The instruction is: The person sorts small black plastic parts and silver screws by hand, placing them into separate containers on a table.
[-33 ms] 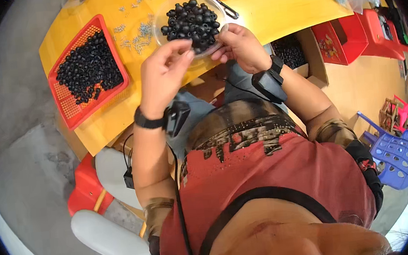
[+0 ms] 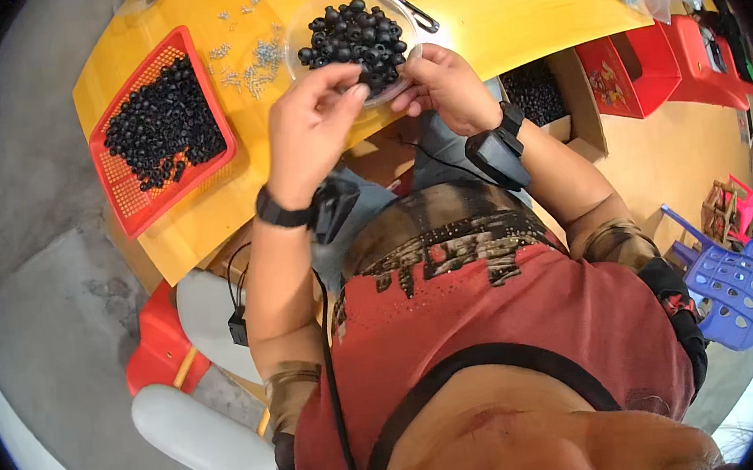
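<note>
A clear round plastic bowl (image 2: 295,36) full of shiny black beads (image 2: 359,35) with holes stands at the near edge of the yellow table. My left hand (image 2: 312,131) hovers at the bowl's near left side. Its thumb and forefinger are bent toward the beads, with a gap between the tips and nothing visible in them. At the near right rim, my right hand (image 2: 448,88) has its thumb and forefinger closed on the bowl, and its other fingers are curled below the rim. The undersides of both hands are hidden.
A red mesh basket (image 2: 223,127) of small black parts lies to the left. Small silvery metal pieces (image 2: 264,60) are scattered beside the bowl. Behind it rests a black-handled tool (image 2: 414,14). A box of black parts (image 2: 534,97) sits right, below table level, near a red stool (image 2: 620,76).
My left hand has shifted slightly to the right, its fingertips closer to the beads and a little farther forward. My right hand stays on the bowl's rim.
</note>
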The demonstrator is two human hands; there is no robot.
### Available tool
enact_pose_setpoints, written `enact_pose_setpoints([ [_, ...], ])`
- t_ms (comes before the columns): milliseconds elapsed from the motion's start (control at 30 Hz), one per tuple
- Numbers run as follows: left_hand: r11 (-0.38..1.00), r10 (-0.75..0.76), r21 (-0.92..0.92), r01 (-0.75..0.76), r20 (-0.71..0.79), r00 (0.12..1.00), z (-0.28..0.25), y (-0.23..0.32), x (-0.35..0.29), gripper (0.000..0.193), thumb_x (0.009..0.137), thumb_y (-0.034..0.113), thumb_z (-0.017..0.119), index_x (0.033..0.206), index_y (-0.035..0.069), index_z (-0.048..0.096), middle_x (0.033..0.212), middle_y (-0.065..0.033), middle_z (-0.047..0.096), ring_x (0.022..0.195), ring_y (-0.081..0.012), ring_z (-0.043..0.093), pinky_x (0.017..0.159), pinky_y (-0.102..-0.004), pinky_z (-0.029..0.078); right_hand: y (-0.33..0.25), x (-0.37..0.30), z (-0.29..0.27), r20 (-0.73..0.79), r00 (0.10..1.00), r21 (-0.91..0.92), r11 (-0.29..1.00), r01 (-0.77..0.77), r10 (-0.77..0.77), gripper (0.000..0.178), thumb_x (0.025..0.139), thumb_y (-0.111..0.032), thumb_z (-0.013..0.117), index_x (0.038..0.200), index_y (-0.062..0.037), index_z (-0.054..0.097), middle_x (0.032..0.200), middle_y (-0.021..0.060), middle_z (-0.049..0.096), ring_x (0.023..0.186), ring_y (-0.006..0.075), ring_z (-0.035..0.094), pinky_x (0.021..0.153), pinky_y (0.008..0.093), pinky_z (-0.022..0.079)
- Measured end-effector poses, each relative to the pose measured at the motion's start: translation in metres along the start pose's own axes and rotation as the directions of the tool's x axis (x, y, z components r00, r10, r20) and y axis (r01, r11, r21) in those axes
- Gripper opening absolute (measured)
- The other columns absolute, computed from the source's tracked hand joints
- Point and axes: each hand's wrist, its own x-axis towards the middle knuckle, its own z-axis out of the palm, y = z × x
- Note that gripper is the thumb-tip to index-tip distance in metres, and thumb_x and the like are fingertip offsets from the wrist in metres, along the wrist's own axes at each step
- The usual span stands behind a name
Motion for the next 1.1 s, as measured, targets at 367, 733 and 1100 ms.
enact_pose_setpoints([
  [367,0.838,0.212,0.531,-0.122,-0.111,0.971,0.051,-0.002,0.018,0.024,0.074,0.015,0.067,0.096,0.006,0.065,0.087,-0.0084,0.059,0.059,-0.0168,0.053,0.057,-0.0265,0.045,0.021,-0.012,-0.028,0.001,1.0,0.025,1.0,0.013,-0.013,0.013,0.086,-0.013,0.054,0.084,-0.0025,0.048,0.075,0.0142,0.065,0.059,0.0177,0.064,0.049,0.0247,0.051],
  [733,0.995,0.0,0.093,0.028,-0.294,0.956,0.028,-0.02,0.015,0.022,0.077,0.009,0.069,0.097,0.001,0.065,0.086,-0.005,0.063,0.058,-0.0062,0.054,0.054,-0.0217,0.047,0.021,-0.01,-0.033,0.02,1.0,-0.138,0.99,0.0,0.003,0.023,0.088,-0.026,0.058,0.09,-0.0033,0.054,0.079,0.0098,0.066,0.059,0.0111,0.061,0.05,0.0203,0.048],
  [1100,0.978,-0.185,-0.169,0.125,-0.408,0.894,-0.001,-0.04,-0.031,0.017,0.084,0.008,0.062,0.098,-0.001,0.063,0.08,-0.0017,0.061,0.062,-0.0053,0.055,0.054,-0.0203,0.049,0.01,-0.027,-0.045,0.062,0.799,-0.843,0.397,0.363,-0.598,0.044,0.072,-0.021,0.069,0.108,-0.0026,0.051,0.09,0.0113,0.059,0.078,0.0229,0.06,0.068,0.0314,0.051],
])
